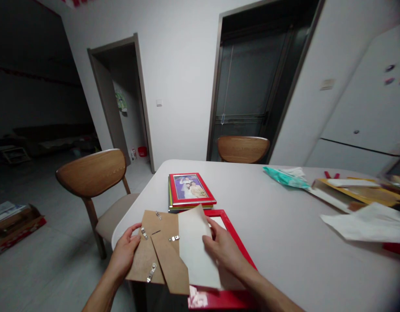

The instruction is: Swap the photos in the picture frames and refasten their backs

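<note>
Left hand (124, 252) pinches the brown backing board (161, 255) at its left edge, thumb on top. Right hand (221, 248) presses the pale sheet (196, 247) with closed fingers over the red frame (239, 242).

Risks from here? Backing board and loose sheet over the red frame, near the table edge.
1. The backing board sticks out past the table edge, gripped only at one side by the left hand; it may slip to the floor.
2. The white sheet lies curled and loose under the right hand fingertips; it could crease or slide.
3. A metal tab stands up from the board and might scratch the sheet or the red frame.
</note>
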Demonstrator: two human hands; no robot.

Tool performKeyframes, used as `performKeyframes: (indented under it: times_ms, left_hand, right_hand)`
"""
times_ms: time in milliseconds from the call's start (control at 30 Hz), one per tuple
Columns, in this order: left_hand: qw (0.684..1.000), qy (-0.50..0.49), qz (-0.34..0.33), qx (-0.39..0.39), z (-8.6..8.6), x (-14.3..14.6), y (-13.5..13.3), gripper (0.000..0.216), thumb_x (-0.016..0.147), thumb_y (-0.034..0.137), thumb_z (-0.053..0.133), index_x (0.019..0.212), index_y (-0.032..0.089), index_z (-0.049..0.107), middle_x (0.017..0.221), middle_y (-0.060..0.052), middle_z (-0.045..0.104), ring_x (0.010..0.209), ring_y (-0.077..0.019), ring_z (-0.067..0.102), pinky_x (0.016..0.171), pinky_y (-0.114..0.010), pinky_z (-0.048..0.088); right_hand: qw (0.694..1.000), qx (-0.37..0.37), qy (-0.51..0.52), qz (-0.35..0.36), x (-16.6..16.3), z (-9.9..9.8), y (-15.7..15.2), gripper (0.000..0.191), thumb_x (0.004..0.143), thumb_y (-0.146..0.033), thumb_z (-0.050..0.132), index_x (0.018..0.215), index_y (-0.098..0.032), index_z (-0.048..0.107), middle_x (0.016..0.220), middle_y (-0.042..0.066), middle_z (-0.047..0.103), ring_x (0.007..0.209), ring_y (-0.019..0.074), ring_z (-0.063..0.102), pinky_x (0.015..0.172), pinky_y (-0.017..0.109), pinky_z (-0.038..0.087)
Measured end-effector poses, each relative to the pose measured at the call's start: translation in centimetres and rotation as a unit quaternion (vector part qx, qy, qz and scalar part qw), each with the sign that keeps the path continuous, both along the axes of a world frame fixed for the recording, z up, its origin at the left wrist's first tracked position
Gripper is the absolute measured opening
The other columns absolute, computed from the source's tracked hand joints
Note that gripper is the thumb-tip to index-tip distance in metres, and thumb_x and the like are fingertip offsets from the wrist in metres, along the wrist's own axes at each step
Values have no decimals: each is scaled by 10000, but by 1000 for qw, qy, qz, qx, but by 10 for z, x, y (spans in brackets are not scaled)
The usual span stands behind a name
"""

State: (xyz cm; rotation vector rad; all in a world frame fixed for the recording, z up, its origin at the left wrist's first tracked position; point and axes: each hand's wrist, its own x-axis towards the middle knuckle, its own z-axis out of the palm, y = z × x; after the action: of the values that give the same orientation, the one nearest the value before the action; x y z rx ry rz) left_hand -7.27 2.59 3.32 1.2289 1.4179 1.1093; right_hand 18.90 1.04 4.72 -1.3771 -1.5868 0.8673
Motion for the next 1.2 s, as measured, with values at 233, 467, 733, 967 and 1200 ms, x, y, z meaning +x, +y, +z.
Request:
performKeyframes:
  times_ms: [233, 467, 733, 967, 1200]
  left_hand:
    - [987, 133, 65, 63, -9, -7, 7, 376, 648, 356, 544, 982, 186, 523, 502, 64, 529, 507, -163, 535, 481, -217, 346]
    - [953, 254, 110, 124, 0, -6, 5, 352, 633, 275, 559, 980, 215, 547, 834, -18, 597, 798, -252, 554, 717, -313, 373]
    - [933, 270, -136, 194, 9, 84, -44, 439, 651, 187, 511, 1090, 195, 511, 1146, -74, 536, 1079, -234, 449, 934, -350, 336]
    - [913, 332, -188, 143, 9, 116, -50, 479, 631, 180, 497, 1106, 123, 512, 1217, -122, 478, 1125, -269, 400, 966, -403, 289]
    - [963, 174, -191, 78, 35, 136, -56, 715, 635, 321, 568, 1259, 104, 294, 1312, -135, 348, 1190, -259, 317, 982, -379, 260]
  right_hand:
    - [986, -97, -134, 27, 64, 6, 13, 397, 586, -98, 356, 918, -148, 569, 831, 26, 654, 731, 169, 598, 590, 218, 434]
    - [972, -96, -207, 60, 56, 7, 11, 308, 604, -108, 387, 813, -163, 605, 756, 30, 654, 672, 159, 592, 545, 213, 397]
    - [903, -7, -411, -127, 56, -6, 5, 593, 656, -331, 488, 1213, -173, 362, 980, 118, 572, 831, 251, 552, 597, 300, 387]
    - [946, -47, -296, -123, 76, -14, 5, 424, 629, -198, 444, 1037, -112, 522, 856, 120, 637, 762, 221, 583, 673, 302, 400]
    - [921, -210, 327, 5, 56, 31, -21, 281, 674, -309, 484, 897, -154, 555, 728, 46, 662, 593, 168, 599, 579, 282, 459]
